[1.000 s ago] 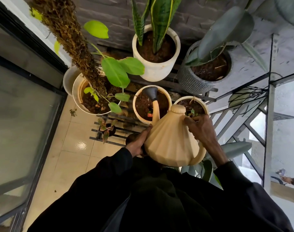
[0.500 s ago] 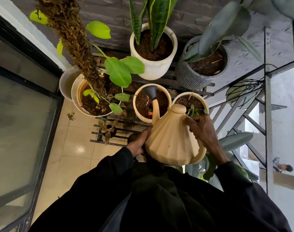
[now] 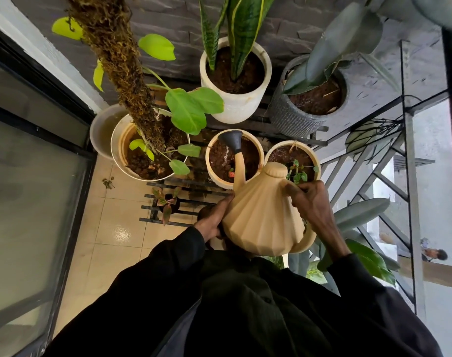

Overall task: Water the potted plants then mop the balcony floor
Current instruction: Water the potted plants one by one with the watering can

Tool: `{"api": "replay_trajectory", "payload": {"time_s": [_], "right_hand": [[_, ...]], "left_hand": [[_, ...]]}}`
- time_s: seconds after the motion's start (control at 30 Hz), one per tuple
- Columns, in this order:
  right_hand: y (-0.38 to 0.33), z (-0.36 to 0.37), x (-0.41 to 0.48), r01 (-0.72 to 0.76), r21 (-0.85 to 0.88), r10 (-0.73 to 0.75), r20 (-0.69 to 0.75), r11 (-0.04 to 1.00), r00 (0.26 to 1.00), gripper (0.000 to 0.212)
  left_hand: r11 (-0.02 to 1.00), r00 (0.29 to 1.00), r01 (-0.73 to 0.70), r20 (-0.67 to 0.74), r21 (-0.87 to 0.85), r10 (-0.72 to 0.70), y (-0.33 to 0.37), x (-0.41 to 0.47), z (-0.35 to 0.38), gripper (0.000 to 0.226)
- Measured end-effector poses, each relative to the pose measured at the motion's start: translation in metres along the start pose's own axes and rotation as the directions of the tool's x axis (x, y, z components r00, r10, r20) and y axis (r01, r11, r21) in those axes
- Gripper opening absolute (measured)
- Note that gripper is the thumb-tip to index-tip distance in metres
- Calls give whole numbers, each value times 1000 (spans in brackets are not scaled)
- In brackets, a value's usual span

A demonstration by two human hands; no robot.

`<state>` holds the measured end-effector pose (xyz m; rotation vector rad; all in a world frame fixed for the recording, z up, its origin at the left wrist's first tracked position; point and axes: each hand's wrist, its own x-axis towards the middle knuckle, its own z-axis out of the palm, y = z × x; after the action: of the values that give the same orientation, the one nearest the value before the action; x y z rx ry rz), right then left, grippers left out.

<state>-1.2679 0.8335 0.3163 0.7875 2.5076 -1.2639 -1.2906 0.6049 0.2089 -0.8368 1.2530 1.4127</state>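
Beige ribbed plastic forms the watering can (image 3: pixel 263 217), held tilted forward above the front edge of the black slatted rack (image 3: pixel 152 207). Its dark rose (image 3: pixel 231 139) hangs over the soil of a cream pot (image 3: pixel 209 163) on the rack's lower tier, where water glints. The grip of the right hand (image 3: pixel 310 202) clasps the can's shoulder beside the lid, fingers curled on the ribs. The left hand (image 3: pixel 214 217) has a released grip, its straight fingers pressed flat against the can's opposite flank. Just right of that pot stands a second cream pot (image 3: pixel 274 150) with a small seedling. Behind, on the upper tier, a white pot (image 3: pixel 235 109) holds a snake plant beside a grey textured pot (image 3: pixel 289 119). At the rack's left end a moss pole (image 3: pixel 122 63) rises from a wide pot (image 3: pixel 115 148).
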Motion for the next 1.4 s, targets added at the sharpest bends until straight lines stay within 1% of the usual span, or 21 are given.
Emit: {"api": "replay_trajectory", "payload": {"time_s": [0.1,0.13,0.17,0.27,0.3,0.5,0.57,0.67,0.8,0.9,1.03,1.1,1.2,1.27,1.3,1.33,1.4], "right_hand": [[3,4,-8,13,13,-12,-44,1000,999,77],[4,6,-10,15,17,-14,-58,1000,998,78],[5,8,-13,17,22,-15,-71,1000,997,75],[6,13,-20,20,19,-18,-108,1000,994,54],[6,15,-23,27,17,-25,-121,999,992,50],[14,26,-43,50,57,-39,-180,997,983,39],[18,29,-49,63,66,-49,-208,996,977,40],[20,36,-60,72,63,-54,-255,995,966,41],[20,44,-79,108,75,-76,-335,991,939,32],[22,49,-91,136,115,-82,-386,984,919,20],[25,55,-103,176,142,-102,-418,974,903,17],[26,57,-109,221,152,-132,-448,963,884,19],[27,59,-120,264,185,-142,-494,947,858,32],[29,60,-128,269,223,-131,-488,937,863,30],[32,61,-131,268,230,-130,-480,936,868,27],[35,62,-134,275,235,-137,-473,932,870,28],[44,64,-140,281,250,-138,-468,927,873,41]], "left_hand": [[1000,1000,-11,12,9,11,1,-2,-3,76],[1000,1000,-14,13,12,14,1,-4,-3,79],[1000,1000,-18,14,16,18,0,-4,-5,79],[999,999,-37,30,9,37,4,-11,-6,69],[999,998,-44,39,11,44,4,-12,-7,68],[995,994,-91,70,29,89,3,-18,-15,74],[993,992,-112,70,30,109,1,-20,-17,77],[989,986,-146,87,37,142,-2,-23,-22,72],[981,978,-192,95,40,188,-3,-30,-27,69],[969,969,-229,114,87,219,-2,-38,-30,53],[956,957,-276,118,96,265,-2,-51,-29,38],[950,949,-299,128,90,287,-4,-56,-29,34],[938,937,-334,141,89,320,-9,-61,-29,27],[931,928,-358,143,76,345,-16,-62,-30,23],[927,924,-367,145,71,355,-19,-64,-30,24],[922,918,-381,143,64,369,-22,-66,-31,27],[915,912,-399,130,58,390,-31,-66,-32,34]]}}
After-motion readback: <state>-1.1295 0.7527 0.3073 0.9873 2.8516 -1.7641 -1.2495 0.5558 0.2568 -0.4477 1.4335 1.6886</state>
